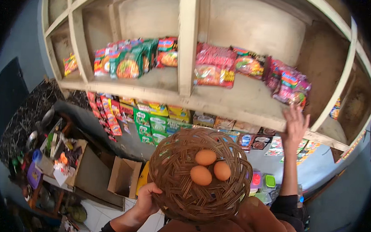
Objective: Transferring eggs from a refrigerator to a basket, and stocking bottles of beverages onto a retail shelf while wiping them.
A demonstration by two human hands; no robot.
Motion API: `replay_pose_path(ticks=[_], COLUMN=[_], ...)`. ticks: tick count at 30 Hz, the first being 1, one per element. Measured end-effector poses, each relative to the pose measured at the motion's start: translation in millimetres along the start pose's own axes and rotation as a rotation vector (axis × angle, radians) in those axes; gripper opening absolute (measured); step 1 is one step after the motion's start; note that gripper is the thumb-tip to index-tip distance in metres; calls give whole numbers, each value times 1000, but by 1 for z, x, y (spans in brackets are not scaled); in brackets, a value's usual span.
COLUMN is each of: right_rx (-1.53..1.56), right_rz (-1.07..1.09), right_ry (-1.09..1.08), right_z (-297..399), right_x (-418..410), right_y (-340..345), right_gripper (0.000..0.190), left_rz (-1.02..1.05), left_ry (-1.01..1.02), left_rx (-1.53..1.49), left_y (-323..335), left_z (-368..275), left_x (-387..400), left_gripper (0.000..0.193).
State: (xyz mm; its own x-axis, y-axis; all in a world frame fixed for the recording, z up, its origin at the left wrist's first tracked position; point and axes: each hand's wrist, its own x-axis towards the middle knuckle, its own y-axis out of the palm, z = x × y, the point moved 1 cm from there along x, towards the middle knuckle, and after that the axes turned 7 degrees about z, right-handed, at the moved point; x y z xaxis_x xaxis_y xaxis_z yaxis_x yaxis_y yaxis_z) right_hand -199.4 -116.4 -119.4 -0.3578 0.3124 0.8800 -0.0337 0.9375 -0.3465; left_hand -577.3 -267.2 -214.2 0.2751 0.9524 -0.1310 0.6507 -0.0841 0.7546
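Observation:
My left hand point(147, 197) grips the left rim of a round woven wicker basket point(183, 153), thumb over the edge. Three brown eggs point(206, 157) lie together inside it. My right hand point(293, 123) is raised to the front edge of a cream-painted shelf point(230, 107), its fingers apart. The fingertips reach the lower end of a purple instant noodle packet point(289, 85); whether they press on it cannot be told. Left of that packet stand a dark noodle packet point(249, 63) and a pink multipack of noodles point(215, 65).
Green noodle packets point(127, 64) stand behind the shelf's upright post point(186, 43). Strips of sachets point(150, 123) hang below the shelf. At left are a cluttered wooden table point(94, 171) and an opened cardboard box point(124, 177). Plastic containers with coloured lids point(269, 181) stand at lower right.

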Motion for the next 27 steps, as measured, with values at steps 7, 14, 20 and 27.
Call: replay_pose_path(ticks=[7,14,20,27], right_rx=[187,380,1149,865], right_rz=[111,202,-279,-500], right_ry=[178,239,573,201], right_z=[14,20,14,-15], right_x=[5,22,8,94], right_y=[1,-48,-112,-182], right_gripper=[47,44,76,74], left_rz=[98,172,298,602], left_ry=[-13,-41,14,-30], left_rx=[10,70,61,58], left_y=[86,174,222,276], left_z=[-68,-103,-114,-142], left_x=[-27,-34,-13,0], left_gripper=[72,63,59,53])
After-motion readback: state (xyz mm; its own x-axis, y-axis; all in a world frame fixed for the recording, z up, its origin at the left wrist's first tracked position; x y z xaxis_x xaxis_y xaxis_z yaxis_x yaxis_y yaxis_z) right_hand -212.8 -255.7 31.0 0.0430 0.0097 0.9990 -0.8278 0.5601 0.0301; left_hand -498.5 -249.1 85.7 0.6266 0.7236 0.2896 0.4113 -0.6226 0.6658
